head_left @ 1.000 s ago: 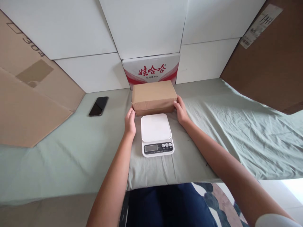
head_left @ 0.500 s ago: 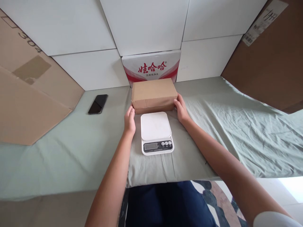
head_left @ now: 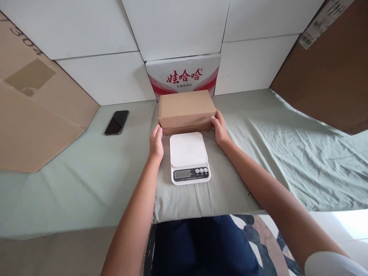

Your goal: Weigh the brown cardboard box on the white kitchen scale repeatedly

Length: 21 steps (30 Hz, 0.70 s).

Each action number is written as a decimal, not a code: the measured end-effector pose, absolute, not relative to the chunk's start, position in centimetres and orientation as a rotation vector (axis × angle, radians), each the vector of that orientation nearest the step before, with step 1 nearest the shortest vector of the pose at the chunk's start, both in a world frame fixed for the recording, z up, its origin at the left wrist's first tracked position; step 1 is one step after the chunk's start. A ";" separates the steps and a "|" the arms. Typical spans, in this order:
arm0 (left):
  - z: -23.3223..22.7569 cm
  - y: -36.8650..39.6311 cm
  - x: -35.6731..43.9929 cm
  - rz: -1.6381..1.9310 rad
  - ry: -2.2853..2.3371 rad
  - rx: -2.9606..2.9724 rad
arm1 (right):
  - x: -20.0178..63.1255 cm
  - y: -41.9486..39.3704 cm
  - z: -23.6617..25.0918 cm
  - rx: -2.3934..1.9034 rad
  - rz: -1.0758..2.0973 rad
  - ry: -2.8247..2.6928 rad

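A closed brown cardboard box (head_left: pixel 186 109) is gripped at its two ends between my hands, just behind a white kitchen scale (head_left: pixel 188 149). My left hand (head_left: pixel 156 141) presses on its left end, with the fingertips partly hidden. On the right end, my right hand (head_left: pixel 220 126) has its thumb at the front and its fingers along the side. The scale's platform is bare, and its display panel (head_left: pixel 191 173) with round buttons faces me. I cannot tell whether the box rests fully on the cloth.
A black phone (head_left: pixel 116 122) lies on the green cloth (head_left: pixel 115 191) to the left. Behind the box stands a white and red printed carton (head_left: pixel 184 73) against white panels (head_left: pixel 178 27). Large cardboard pieces flank the cloth, one left (head_left: pixel 43 115) and one right (head_left: pixel 330 76).
The whole view has shifted slightly, so everything sits a little higher in the picture. Both hands keep their hold on the box, and the scale stays in front of it.
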<state>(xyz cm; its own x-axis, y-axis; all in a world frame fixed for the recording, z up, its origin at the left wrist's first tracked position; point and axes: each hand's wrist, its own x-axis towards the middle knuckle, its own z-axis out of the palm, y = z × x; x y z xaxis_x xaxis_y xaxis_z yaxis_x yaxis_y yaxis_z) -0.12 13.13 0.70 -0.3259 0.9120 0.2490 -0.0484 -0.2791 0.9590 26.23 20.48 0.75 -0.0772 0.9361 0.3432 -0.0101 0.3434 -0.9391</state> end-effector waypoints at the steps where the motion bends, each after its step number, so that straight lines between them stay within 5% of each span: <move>1: 0.7 13.1 -0.1 1.697 1.232 1.160 | 26.2 20.5 0.8 -0.915 0.993 -1.422; 21: 0.9 13.2 -0.1 1.701 1.241 1.159 | 26.2 20.5 0.8 -0.918 0.999 -1.406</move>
<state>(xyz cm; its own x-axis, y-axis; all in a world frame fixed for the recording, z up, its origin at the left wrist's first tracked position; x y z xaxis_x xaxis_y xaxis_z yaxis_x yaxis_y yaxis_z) -0.05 13.15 0.86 -0.3354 0.9092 0.2466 -0.0429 -0.2762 0.9601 26.19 20.54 0.82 -0.0707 0.9387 0.3373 -0.0095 0.3375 -0.9413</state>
